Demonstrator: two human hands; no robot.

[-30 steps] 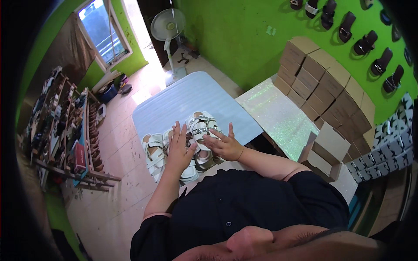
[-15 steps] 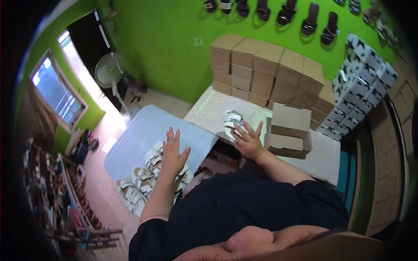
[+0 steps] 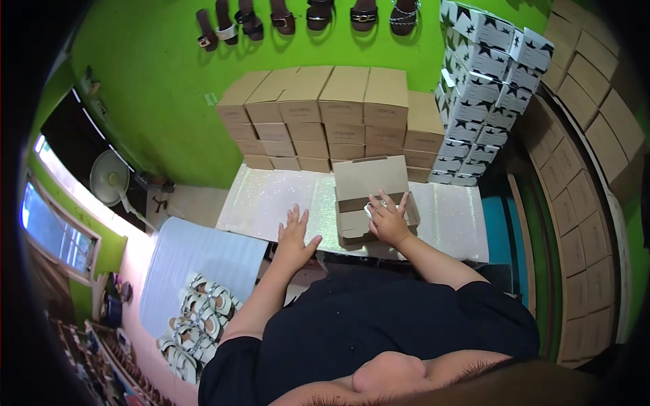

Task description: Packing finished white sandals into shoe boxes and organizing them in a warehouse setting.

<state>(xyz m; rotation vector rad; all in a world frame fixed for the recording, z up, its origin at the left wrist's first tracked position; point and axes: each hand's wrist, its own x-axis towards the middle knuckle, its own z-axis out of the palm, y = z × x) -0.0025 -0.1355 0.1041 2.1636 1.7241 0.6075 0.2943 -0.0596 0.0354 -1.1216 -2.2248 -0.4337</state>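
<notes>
An open brown cardboard box stands on the pale, glittery tabletop, its lid tipped up at the back. Over the box's inside is my right hand, gripping a white sandal; most of the sandal is hidden behind the hand and fingers. To the left of the box, my left hand hovers near the table's front edge with its fingers spread and nothing in it. Several white sandals with buckled straps lie together on the light blue padded surface at the lower left.
Closed brown boxes are stacked along the table's back. A tall stack of white boxes with black stars rises at the right. Sandals hang on the green wall. A fan and a shoe rack are at the left.
My right hand has carried the white sandal from the tabletop to over the open box. The view has turned rightward. My left hand stays open, now in front of the table.
</notes>
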